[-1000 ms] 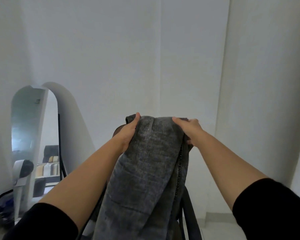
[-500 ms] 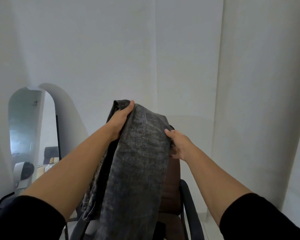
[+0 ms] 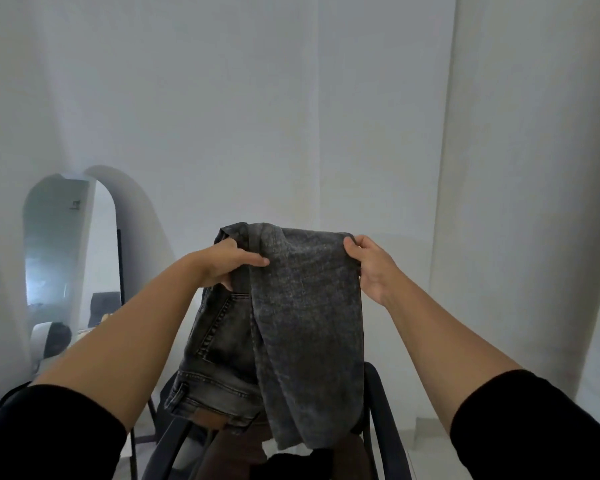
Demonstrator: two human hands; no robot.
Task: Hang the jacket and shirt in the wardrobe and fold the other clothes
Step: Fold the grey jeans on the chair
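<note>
Head view: jeans (image 3: pixel 305 306) folded between left hand (image 3: pixel 227 263), right hand (image 3: pixel 368 261).

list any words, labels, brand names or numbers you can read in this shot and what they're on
None can be read.
Mirror: a small dark mark near its top is too blurred to tell whether it is text.
Grey jeans, held up by the left hand and right hand: a tan patch at the waistband shows no legible brand.
Wall: no writing or signs.
</note>
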